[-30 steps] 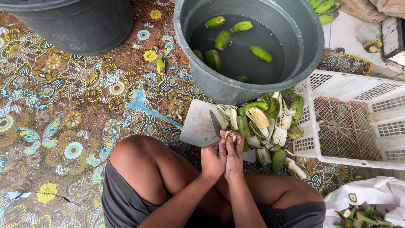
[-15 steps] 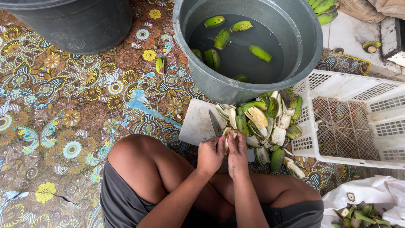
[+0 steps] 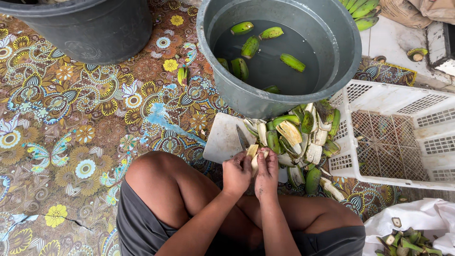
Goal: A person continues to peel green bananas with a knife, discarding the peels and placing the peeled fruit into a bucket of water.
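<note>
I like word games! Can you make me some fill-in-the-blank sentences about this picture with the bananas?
1. The green bananas float in a grey tub filled with ____.
2. The pile of peels lies between the tub and a white plastic ____.
3. The left hand and the right hand are both on a peeled ____.
4. The floor mat is patterned with butterflies and ____.

Missing words: water; crate; banana; flowers

Grey tub (image 3: 341,61) with green bananas (image 3: 250,46) in dark water. Brown floor mat (image 3: 71,137), yellow-blue floral butterfly print. White crate (image 3: 403,137). Pale peeled banana (image 3: 253,154). Green-cream peel heap (image 3: 298,137). Dark grey shorts (image 3: 142,227).
</note>
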